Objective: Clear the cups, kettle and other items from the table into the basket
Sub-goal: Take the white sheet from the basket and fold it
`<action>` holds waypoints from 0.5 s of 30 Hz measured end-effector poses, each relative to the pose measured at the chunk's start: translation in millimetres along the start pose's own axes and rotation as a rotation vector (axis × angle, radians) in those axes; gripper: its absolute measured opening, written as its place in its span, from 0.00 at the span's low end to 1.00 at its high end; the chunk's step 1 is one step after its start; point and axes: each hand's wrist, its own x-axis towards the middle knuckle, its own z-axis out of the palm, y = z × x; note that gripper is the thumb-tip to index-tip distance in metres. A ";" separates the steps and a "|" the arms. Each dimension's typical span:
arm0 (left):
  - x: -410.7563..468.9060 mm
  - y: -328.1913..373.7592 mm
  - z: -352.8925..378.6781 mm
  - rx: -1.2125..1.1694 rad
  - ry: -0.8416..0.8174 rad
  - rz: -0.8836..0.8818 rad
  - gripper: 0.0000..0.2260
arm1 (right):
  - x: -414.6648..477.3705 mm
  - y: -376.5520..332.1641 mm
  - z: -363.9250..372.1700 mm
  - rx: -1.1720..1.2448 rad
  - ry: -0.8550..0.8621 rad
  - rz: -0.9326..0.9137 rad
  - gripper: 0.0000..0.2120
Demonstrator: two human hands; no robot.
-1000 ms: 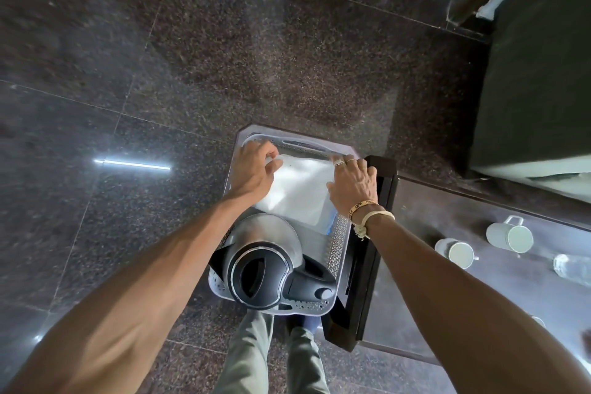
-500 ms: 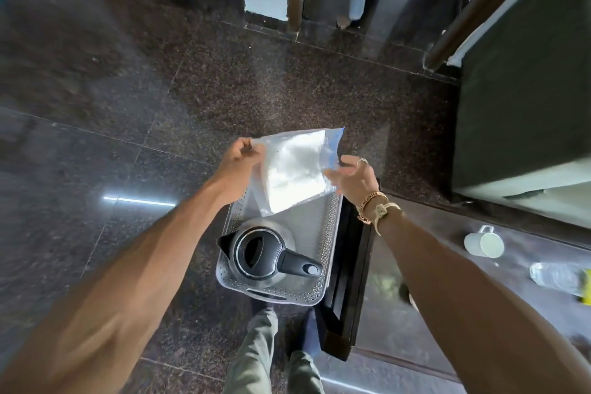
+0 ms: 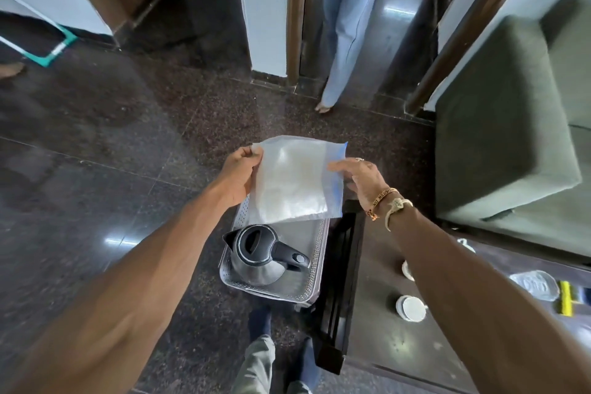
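The plastic bag [image 3: 294, 182], gripped at its left corner by the left hand [image 3: 238, 174] and pinched at its right edge by the right hand [image 3: 361, 176], hung directly above the far half of the basket [image 3: 316, 253], beyond the kettle [image 3: 259, 253].

No legible text (bracelet [image 3: 384, 194] lettering blurred)

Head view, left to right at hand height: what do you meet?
left hand → plastic bag → right hand → grey sofa
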 end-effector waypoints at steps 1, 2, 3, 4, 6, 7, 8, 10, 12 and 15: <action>-5.7 0.8 3.2 0.001 0.016 0.006 0.02 | -7.5 -5.4 -4.1 0.045 -0.050 0.029 0.16; -11.5 1.4 6.3 0.002 0.036 0.014 0.01 | -15.0 -10.2 -8.0 0.078 -0.099 0.051 0.16; -17.3 2.2 9.6 0.008 0.056 0.022 0.01 | -22.2 -14.5 -11.3 0.091 -0.136 0.062 0.17; -22.6 2.6 12.9 0.025 0.080 0.026 0.01 | -28.2 -18.6 -14.5 0.092 -0.157 0.062 0.17; -32.9 3.1 21.1 0.111 0.131 0.034 0.02 | -39.9 -26.7 -18.9 0.100 -0.169 0.054 0.19; -38.0 3.2 25.8 0.177 0.164 0.046 0.03 | -45.2 -30.4 -20.8 0.114 -0.161 0.049 0.19; -43.4 3.4 30.8 0.251 0.197 0.067 0.03 | -50.3 -33.7 -22.8 0.130 -0.148 0.038 0.19; -52.3 2.7 42.0 0.357 0.243 0.129 0.05 | -59.6 -39.0 -26.1 0.135 -0.114 -0.001 0.17; -60.5 2.0 53.7 0.402 0.241 0.181 0.06 | -69.2 -45.4 -27.6 0.102 -0.069 -0.067 0.16; -75.0 1.4 73.7 0.476 0.229 0.186 0.21 | -81.9 -56.9 -26.6 -0.022 -0.060 -0.186 0.19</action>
